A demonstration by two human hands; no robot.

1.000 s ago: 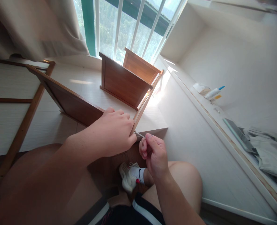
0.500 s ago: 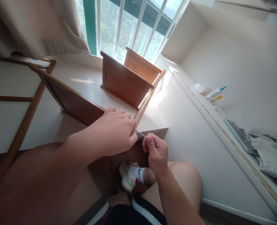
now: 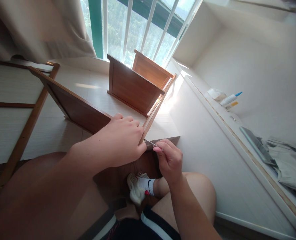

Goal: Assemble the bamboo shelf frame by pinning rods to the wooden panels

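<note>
My left hand (image 3: pixel 120 141) is closed over the near corner of a brown wooden shelf unit, where a dark panel (image 3: pixel 81 111) meets a long narrow rail (image 3: pixel 154 115). Its fingers wrap over the top and partly hide the joint. My right hand (image 3: pixel 170 158) pinches a thin metal rod (image 3: pixel 151 143) that looks like a hex key. The rod's far tip meets the rail's end beside my left thumb; what it sits in is too small to make out. Two more wooden panels, a dark one (image 3: pixel 135 86) and a lighter one (image 3: pixel 151 70), stand upright farther along the rail.
The unit rests on a pale ledge (image 3: pixel 97 98) below a barred window (image 3: pixel 137 30). Another wooden frame (image 3: pixel 25 136) leans at the left under a curtain (image 3: pixel 42 30). On the right, a white ledge holds tubes (image 3: pixel 229 100), a grey-green flat device (image 3: pixel 255 143) and folded cloth (image 3: pixel 288 163).
My right hand has turned at the wrist and shifted slightly right, its grip on the hex key changing a little. My left hand and the wooden unit hold still.
</note>
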